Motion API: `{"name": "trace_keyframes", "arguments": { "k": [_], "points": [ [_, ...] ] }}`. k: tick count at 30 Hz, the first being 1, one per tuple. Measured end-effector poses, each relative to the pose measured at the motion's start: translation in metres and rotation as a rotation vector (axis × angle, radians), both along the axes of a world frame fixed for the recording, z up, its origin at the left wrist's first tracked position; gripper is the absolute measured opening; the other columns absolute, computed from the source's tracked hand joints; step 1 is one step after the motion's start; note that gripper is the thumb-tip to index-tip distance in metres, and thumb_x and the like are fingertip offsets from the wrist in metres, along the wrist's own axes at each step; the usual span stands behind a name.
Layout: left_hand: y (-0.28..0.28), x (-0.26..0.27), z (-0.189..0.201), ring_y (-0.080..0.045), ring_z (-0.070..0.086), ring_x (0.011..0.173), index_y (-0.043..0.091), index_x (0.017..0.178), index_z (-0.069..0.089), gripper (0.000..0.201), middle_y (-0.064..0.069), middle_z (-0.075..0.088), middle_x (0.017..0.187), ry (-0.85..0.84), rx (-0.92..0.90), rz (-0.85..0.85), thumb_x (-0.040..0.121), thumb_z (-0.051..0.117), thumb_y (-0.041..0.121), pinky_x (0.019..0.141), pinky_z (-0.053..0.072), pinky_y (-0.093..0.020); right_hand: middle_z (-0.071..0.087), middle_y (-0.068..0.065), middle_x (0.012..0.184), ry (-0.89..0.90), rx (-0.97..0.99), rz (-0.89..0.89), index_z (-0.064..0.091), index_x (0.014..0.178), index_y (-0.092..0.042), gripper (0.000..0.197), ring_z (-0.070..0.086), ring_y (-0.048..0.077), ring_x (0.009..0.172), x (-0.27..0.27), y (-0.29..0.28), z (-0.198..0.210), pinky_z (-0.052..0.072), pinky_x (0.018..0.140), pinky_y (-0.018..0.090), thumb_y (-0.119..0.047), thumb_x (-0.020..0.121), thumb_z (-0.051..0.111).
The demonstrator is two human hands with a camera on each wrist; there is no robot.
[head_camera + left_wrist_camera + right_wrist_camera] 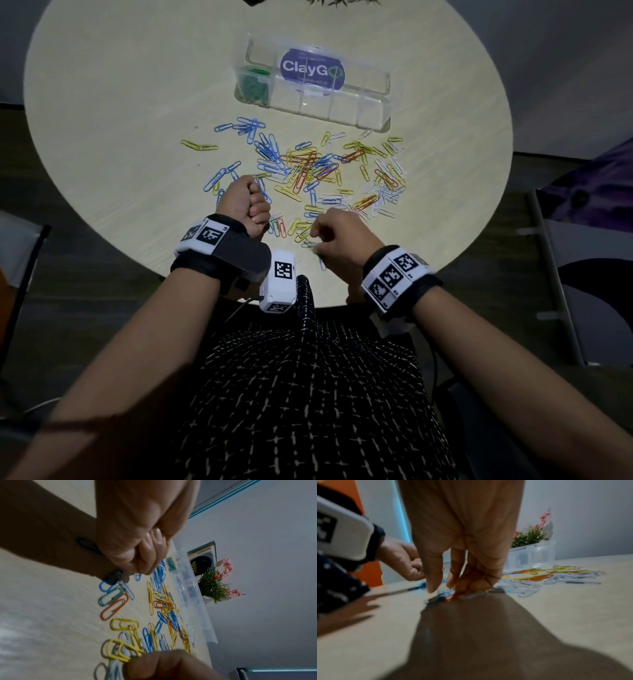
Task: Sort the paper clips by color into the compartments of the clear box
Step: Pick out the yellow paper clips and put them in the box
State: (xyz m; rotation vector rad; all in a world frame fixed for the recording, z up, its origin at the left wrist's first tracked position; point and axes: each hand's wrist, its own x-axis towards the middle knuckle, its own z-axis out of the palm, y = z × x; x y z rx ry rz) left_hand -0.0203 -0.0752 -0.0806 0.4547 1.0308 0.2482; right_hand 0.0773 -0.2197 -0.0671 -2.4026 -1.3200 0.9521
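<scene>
Loose paper clips (308, 168) in blue, yellow, red and white are strewn over the middle of the round table (102, 154). Behind them lies the open clear box (373, 113), its lid bearing a purple label; green clips (255, 84) fill its left compartment. My left hand (245, 202) is a tight fist just above the pile's left side, and a clip end (120, 576) shows under it. My right hand (313, 241) points down near the table's front edge, thumb and forefinger pinching at a small cluster of clips (444, 596).
A potted plant with pink flowers (212, 586) stands behind the box at the table's far edge, beside a dark boxed item (202, 555). A chair (565, 274) stands to the right of the table. My lap is against the front edge.
</scene>
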Motion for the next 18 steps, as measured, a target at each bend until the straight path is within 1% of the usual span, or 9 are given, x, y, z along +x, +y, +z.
{"name": "trace_keyframes", "arguments": {
  "k": [2, 3, 5, 8, 10, 12, 14, 15, 18],
  "points": [
    [-0.002, -0.003, 0.0, -0.005, 0.017, 0.02, 0.02, 0.059, 0.026, 0.04, 0.006, 0.022, 0.029, 0.01, 0.01, 0.01, 0.099, 0.029, 0.023, 0.024, 0.01, -0.014, 0.061, 0.015, 0.104, -0.052, 0.039, -0.061, 0.064, 0.097, 0.0, 0.015, 0.055, 0.028, 0.099, 0.006, -0.001, -0.002, 0.037, 0.075, 0.024, -0.003, 0.083, 0.058],
    [-0.003, -0.005, 0.0, -0.005, 0.017, 0.02, 0.02, 0.059, 0.026, 0.04, 0.006, 0.022, 0.029, 0.015, 0.015, 0.014, 0.099, 0.029, 0.023, 0.024, 0.01, -0.014, 0.061, 0.016, 0.105, -0.073, 0.053, -0.092, 0.064, 0.096, 0.001, 0.015, 0.056, 0.029, 0.099, 0.01, 0.0, -0.002, 0.038, 0.076, 0.026, 0.0, 0.084, 0.054],
    [-0.004, -0.007, 0.001, -0.005, 0.017, 0.02, 0.02, 0.059, 0.026, 0.04, 0.006, 0.022, 0.028, 0.025, 0.025, 0.024, 0.099, 0.029, 0.023, 0.024, 0.01, -0.013, 0.062, 0.017, 0.104, -0.113, 0.057, -0.109, 0.064, 0.093, 0.003, 0.016, 0.056, 0.03, 0.099, 0.015, 0.001, -0.003, 0.038, 0.076, 0.025, 0.001, 0.084, 0.051],
    [-0.006, -0.007, 0.003, -0.005, 0.017, 0.02, 0.02, 0.059, 0.026, 0.041, 0.006, 0.022, 0.028, 0.037, 0.033, 0.03, 0.099, 0.03, 0.024, 0.025, 0.01, -0.013, 0.06, 0.016, 0.103, -0.145, 0.1, -0.068, 0.063, 0.091, 0.0, 0.012, 0.055, 0.029, 0.097, 0.008, 0.001, -0.002, 0.033, 0.073, 0.023, -0.004, 0.085, 0.052],
    [-0.005, -0.007, 0.005, -0.005, 0.017, 0.021, 0.02, 0.059, 0.027, 0.041, 0.006, 0.022, 0.028, 0.046, 0.04, 0.031, 0.099, 0.031, 0.024, 0.026, 0.009, -0.012, 0.059, 0.016, 0.102, -0.135, 0.112, -0.003, 0.064, 0.091, -0.001, 0.013, 0.054, 0.029, 0.096, -0.001, 0.001, -0.003, 0.032, 0.073, 0.024, -0.007, 0.085, 0.053],
    [-0.005, -0.006, 0.006, -0.005, 0.017, 0.021, 0.02, 0.059, 0.027, 0.041, 0.006, 0.023, 0.028, 0.049, 0.044, 0.029, 0.099, 0.031, 0.025, 0.026, 0.009, -0.012, 0.058, 0.016, 0.104, -0.151, 0.083, 0.073, 0.065, 0.094, -0.002, 0.016, 0.054, 0.031, 0.098, -0.007, 0.002, -0.005, 0.036, 0.075, 0.028, -0.01, 0.087, 0.053],
    [-0.005, -0.005, 0.006, -0.006, 0.017, 0.02, 0.02, 0.059, 0.027, 0.041, 0.006, 0.023, 0.028, 0.047, 0.045, 0.027, 0.099, 0.031, 0.025, 0.025, 0.01, -0.012, 0.057, 0.016, 0.107, -0.185, 0.06, 0.099, 0.064, 0.098, -0.002, 0.017, 0.054, 0.031, 0.102, -0.008, 0.005, -0.006, 0.04, 0.081, 0.032, -0.011, 0.089, 0.053],
    [-0.005, -0.005, 0.006, -0.006, 0.017, 0.02, 0.02, 0.059, 0.027, 0.041, 0.006, 0.023, 0.028, 0.046, 0.046, 0.029, 0.1, 0.031, 0.025, 0.025, 0.01, -0.012, 0.057, 0.016, 0.107, -0.2, 0.058, 0.101, 0.064, 0.098, -0.002, 0.017, 0.054, 0.031, 0.102, -0.008, 0.006, -0.005, 0.041, 0.081, 0.033, -0.01, 0.09, 0.051],
    [-0.005, -0.006, 0.006, -0.005, 0.017, 0.02, 0.02, 0.06, 0.028, 0.042, 0.006, 0.022, 0.028, 0.039, 0.047, 0.032, 0.101, 0.031, 0.028, 0.026, 0.01, -0.013, 0.054, 0.016, 0.1, -0.254, 0.04, 0.145, 0.056, 0.085, -0.006, 0.013, 0.054, 0.033, 0.1, -0.006, 0.009, -0.004, 0.038, 0.073, 0.033, 0.002, 0.086, 0.046]
  ]
}}
